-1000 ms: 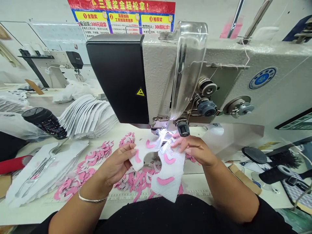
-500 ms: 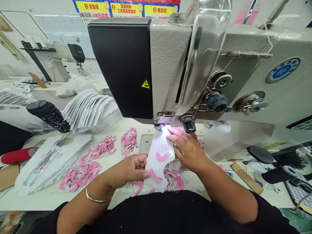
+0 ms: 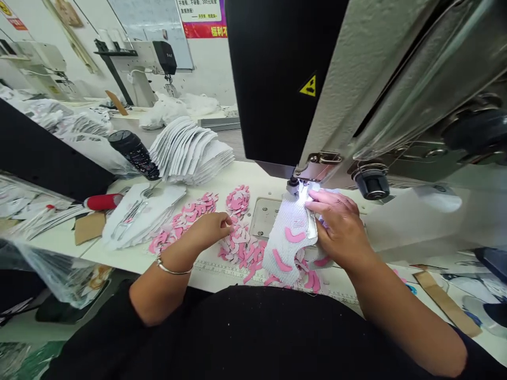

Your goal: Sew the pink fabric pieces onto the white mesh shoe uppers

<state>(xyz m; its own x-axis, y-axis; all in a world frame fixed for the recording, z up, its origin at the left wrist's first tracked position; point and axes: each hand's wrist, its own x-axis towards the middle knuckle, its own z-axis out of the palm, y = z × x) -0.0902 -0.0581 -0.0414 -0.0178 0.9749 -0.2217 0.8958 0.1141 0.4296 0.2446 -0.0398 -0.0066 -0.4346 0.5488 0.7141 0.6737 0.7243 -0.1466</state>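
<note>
A white mesh fabric piece [image 3: 283,237] with curved pink patches lies under the lit needle area of the sewing machine [image 3: 317,169]. My right hand [image 3: 340,221] holds its right side down, fingertips close to the presser foot. To the left, my left hand [image 3: 212,229] is off the fabric, its fingers curled and its thumb near the index finger at the loose pink curved pieces [image 3: 237,240]. Whether a piece is between those fingertips is too unclear to see. One pink patch [image 3: 295,236] sits mid-fabric, with another below it.
A fanned stack of white pieces [image 3: 190,153] stands behind the pink piles. Left of it are a dark patterned bottle [image 3: 134,153], scissors [image 3: 134,211] on white sheets, and a red-handled tool [image 3: 103,201]. Brown cardboard [image 3: 447,303] lies at the right.
My left hand has let go of the fabric's lower left edge and moved left to the pink pieces. My right hand stays on the fabric. The view has turned left.
</note>
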